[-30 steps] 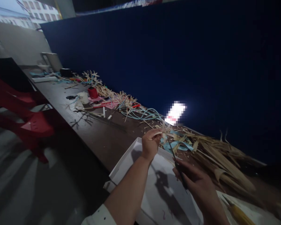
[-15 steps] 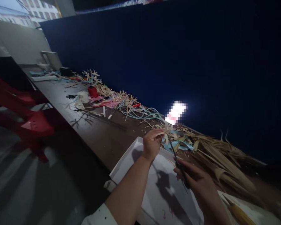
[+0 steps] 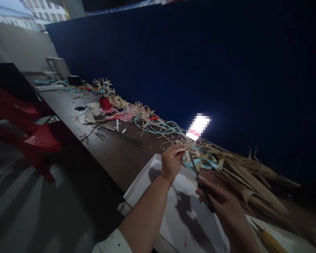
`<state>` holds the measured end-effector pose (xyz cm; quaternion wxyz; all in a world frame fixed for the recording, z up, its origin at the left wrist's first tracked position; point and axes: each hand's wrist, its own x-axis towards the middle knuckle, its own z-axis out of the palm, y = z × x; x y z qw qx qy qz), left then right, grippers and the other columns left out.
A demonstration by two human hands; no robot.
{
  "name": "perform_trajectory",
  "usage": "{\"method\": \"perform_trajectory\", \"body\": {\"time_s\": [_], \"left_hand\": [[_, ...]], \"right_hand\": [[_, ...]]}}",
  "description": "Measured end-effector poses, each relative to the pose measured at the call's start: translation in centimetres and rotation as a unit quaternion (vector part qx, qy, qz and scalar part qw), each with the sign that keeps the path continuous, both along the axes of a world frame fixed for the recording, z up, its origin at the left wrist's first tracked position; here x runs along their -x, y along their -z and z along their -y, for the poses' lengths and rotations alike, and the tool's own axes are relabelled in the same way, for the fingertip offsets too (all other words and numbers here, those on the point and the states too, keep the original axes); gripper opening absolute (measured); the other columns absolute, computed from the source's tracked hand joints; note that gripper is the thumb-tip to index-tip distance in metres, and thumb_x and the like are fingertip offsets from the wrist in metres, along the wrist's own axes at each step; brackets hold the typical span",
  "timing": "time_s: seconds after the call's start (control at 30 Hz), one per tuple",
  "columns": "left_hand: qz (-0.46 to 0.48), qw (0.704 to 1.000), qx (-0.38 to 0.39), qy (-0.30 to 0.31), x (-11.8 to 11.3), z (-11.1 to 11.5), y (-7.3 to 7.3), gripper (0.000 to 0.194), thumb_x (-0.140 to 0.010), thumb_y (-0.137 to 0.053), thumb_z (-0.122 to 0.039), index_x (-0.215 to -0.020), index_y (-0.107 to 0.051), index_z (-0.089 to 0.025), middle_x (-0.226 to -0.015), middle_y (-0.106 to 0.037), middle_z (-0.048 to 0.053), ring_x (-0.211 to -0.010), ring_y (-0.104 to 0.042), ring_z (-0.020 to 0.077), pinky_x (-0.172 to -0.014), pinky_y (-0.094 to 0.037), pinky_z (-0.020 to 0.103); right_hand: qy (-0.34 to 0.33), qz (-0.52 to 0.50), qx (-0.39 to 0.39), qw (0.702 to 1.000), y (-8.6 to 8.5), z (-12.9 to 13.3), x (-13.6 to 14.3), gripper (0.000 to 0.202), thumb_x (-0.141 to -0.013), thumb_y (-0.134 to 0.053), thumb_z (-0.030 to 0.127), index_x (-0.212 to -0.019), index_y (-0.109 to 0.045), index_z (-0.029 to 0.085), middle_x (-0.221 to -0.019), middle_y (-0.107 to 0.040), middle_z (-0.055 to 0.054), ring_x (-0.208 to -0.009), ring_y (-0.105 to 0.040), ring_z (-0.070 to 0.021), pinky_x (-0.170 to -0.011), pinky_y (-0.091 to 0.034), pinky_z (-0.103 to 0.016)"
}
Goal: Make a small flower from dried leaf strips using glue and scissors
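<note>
My left hand (image 3: 171, 161) is closed, pinching a pale strip of dried husk (image 3: 188, 155) above the far edge of a white tray-like box (image 3: 142, 186). My right hand (image 3: 223, 203) is closed around dark-handled scissors (image 3: 204, 193). Their long blades point up and away, with the tips touching or very near the husk strip; I cannot tell whether they are cutting into it. Behind the strip glows a bright lamp (image 3: 197, 128), its surface pixelated. Shadows of both hands fall on the white box.
Dried husks (image 3: 252, 179) are heaped to the right, near an awl with a yellow handle (image 3: 270, 242). Blue ribbon (image 3: 204, 163) and scraps lie beyond the box. Farther left are a red thread spool (image 3: 104, 103), a white cup (image 3: 94, 109) and black scissors (image 3: 80, 108). A red chair (image 3: 42, 137) stands beside the table.
Almost nothing differs. Both hands, the scissors and the husk strip keep nearly the same place, with only a very slight shift.
</note>
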<state>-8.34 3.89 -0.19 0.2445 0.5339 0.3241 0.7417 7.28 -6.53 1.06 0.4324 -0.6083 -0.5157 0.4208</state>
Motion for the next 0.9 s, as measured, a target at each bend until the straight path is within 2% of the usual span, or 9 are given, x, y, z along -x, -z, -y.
{"method": "perform_trajectory", "body": {"time_s": [0.17, 0.37, 0.53, 0.73, 0.9], "left_hand": [[-0.027, 1.0, -0.003, -0.015, 0.05, 0.07, 0.02, 0.012, -0.076, -0.06, -0.012, -0.075, -0.071, -0.016, -0.085, -0.072, 0.007, -0.082, -0.066, 0.0148, -0.077, -0.053, 0.028], [-0.033, 0.999, -0.003, -0.017, -0.08, -0.19, 0.44, 0.009, -0.076, -0.063, -0.015, -0.079, -0.071, -0.017, -0.086, -0.072, 0.007, -0.084, -0.065, 0.0154, -0.078, -0.053, 0.029], [-0.03, 0.999, -0.008, -0.024, -0.05, -0.11, 0.26, 0.009, -0.076, -0.062, -0.013, -0.078, -0.071, -0.016, -0.086, -0.071, 0.008, -0.084, -0.065, 0.0154, -0.079, -0.053, 0.029], [-0.039, 0.999, -0.013, -0.026, 0.02, -0.02, 0.13, 0.01, -0.075, -0.062, -0.011, -0.078, -0.071, -0.016, -0.085, -0.071, 0.008, -0.083, -0.065, 0.0156, -0.078, -0.053, 0.03], [-0.031, 0.999, -0.011, -0.021, -0.09, -0.21, 0.45, 0.011, -0.074, -0.063, -0.012, -0.079, -0.07, -0.017, -0.086, -0.071, 0.007, -0.083, -0.065, 0.0154, -0.078, -0.053, 0.03]], "right_hand": [[-0.003, 0.001, 0.002, 1.0, -0.32, 0.03, 0.27, 0.041, -0.06, -0.079, 0.037, -0.098, -0.073, 0.024, -0.094, -0.072, -0.006, -0.08, -0.067, -0.0233, -0.066, -0.055, -0.027], [-0.003, -0.018, -0.011, 1.0, -0.15, -0.04, 0.08, 0.041, -0.057, -0.08, 0.038, -0.096, -0.074, 0.025, -0.088, -0.072, -0.006, -0.071, -0.066, -0.0212, -0.062, -0.055, -0.027], [0.003, -0.031, 0.002, 1.0, -0.16, -0.12, 0.05, 0.042, -0.057, -0.079, 0.04, -0.095, -0.074, 0.023, -0.09, -0.072, -0.007, -0.072, -0.066, -0.0229, -0.06, -0.055, -0.029], [0.005, -0.028, 0.014, 0.999, 0.05, -0.05, -0.13, 0.044, -0.057, -0.08, 0.037, -0.099, -0.073, 0.023, -0.084, -0.072, -0.005, -0.061, -0.062, -0.0163, -0.055, -0.051, -0.024], [0.008, -0.044, 0.029, 0.999, 0.27, 0.09, -0.34, 0.046, -0.059, -0.08, 0.038, -0.102, -0.072, 0.021, -0.081, -0.071, -0.006, -0.059, -0.06, -0.0153, -0.053, -0.051, -0.024]]}}
